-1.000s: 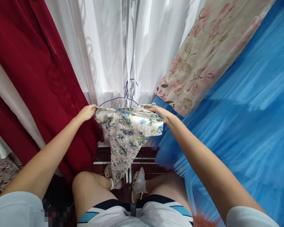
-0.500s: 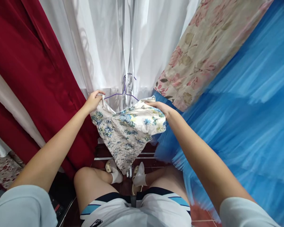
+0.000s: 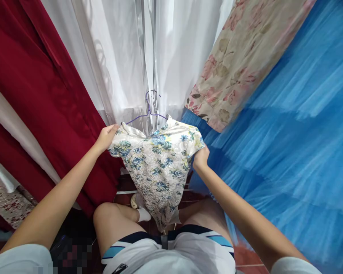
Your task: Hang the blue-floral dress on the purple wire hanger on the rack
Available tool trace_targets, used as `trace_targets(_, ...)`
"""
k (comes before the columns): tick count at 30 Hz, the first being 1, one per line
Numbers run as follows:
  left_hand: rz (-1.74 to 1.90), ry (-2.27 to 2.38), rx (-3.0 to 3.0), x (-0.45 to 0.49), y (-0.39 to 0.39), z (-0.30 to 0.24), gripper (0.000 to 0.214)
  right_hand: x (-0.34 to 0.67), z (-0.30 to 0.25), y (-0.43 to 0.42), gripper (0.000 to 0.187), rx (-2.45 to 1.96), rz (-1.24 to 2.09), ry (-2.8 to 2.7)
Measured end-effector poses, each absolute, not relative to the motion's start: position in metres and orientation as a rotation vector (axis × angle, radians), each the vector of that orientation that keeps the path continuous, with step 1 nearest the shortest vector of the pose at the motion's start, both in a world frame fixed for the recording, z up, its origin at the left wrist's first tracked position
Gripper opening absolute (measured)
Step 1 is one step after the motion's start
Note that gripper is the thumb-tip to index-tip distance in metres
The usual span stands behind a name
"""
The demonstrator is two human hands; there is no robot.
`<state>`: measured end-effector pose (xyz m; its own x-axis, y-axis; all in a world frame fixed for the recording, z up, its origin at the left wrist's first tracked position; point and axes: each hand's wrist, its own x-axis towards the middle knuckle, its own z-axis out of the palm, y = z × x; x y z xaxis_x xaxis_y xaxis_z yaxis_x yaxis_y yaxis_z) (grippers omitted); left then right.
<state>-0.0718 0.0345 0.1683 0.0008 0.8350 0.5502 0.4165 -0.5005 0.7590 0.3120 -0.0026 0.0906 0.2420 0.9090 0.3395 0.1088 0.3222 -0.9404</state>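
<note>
A white dress [image 3: 160, 171] with blue, green and yellow flowers hangs on a purple hanger [image 3: 148, 114], its short sleeves spread to both sides. My left hand [image 3: 108, 137] is closed on the dress at its left shoulder, thumb and fingers pinching the cloth. At the opposite sleeve, my right hand [image 3: 201, 155] grips the cuff edge; its fingers are partly hidden behind the cloth. The hanger's hook stands free above the neckline. Below, the skirt part narrows and falls between my knees.
White drapes with hanging ribbons [image 3: 153, 49] are behind the hanger. Dark red cloth [image 3: 57, 99] hangs at the left. A beige floral cloth [image 3: 223, 83] and a blue tulle skirt [image 3: 288, 152] hang at the right. Red floor tiles [image 3: 247, 255] show below.
My right hand has moved from the shoulder down to the sleeve's edge. My left hand has shifted lower and outward. The dress now lies more evenly spread on the hanger, closer to me.
</note>
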Motion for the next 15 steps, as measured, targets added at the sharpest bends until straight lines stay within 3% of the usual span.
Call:
trace_targets(3, 1.465, 1.279, 2.055, -0.064, 0.022, 0.166, 0.038, 0.306, 0.068, -0.021, 0.033, -1.14, 0.615, -1.075)
trace_targets(6, 1.436, 1.26, 1.949, -0.054, 0.014, 0.166, 0.04, 0.286, 0.051, -0.038, 0.03, -1.181, 0.626, -1.291)
trace_targets(9, 1.4, 1.262, 1.791, -0.046, 0.005, 0.171, 0.046, 0.273, 0.047, -0.043, 0.039, -1.298, 0.573, -1.588)
trace_targets(13, 1.288, 1.274, 1.699, -0.04, -0.01, 0.18, 0.052, 0.275, 0.052, -0.043, 0.06, -1.229, 0.238, -1.434)
trace_targets(15, 1.253, 1.238, 1.684, -0.038, -0.017, 0.185, 0.053, 0.276, 0.052, -0.049, 0.055, -1.168, 0.216, -1.409)
